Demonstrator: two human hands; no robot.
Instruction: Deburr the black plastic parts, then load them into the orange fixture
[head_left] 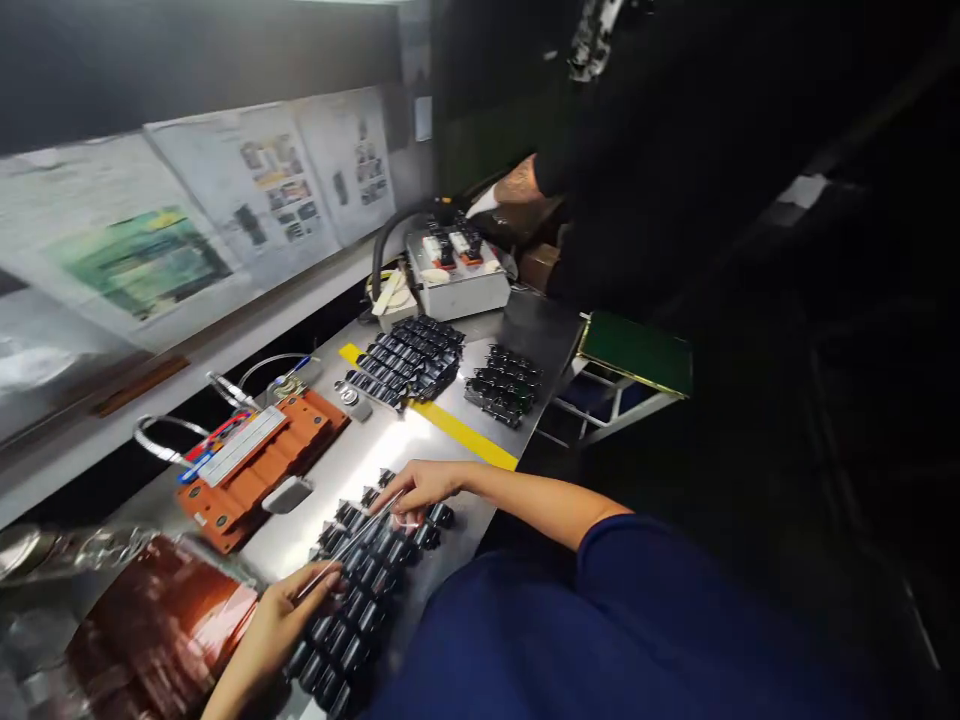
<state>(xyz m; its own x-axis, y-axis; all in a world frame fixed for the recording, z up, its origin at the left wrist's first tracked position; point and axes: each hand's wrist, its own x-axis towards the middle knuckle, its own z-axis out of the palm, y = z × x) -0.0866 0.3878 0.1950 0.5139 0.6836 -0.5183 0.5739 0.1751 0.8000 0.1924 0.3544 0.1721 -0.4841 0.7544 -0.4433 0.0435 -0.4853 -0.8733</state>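
Rows of small black parts [367, 610] lie on the metal table [330, 490] close to my body. Over them, a thin, pale strip [349, 545] runs between my hands. My left hand [289, 610] pinches its lower end, with thumb and fingers pressed together. At the upper end, my right hand [420, 490] is closed on the strip, its fingers over the upper rows of black parts. Whether the strip touches the parts cannot be made out.
An orange fixture [300, 445] stands at the left, beside reddish-brown plastic bags [150, 630]. Farther back are two more groups of black parts [409, 355], yellow tape [465, 435] and a white box [461, 290]. A green-topped stool [637, 350] stands right of the table.
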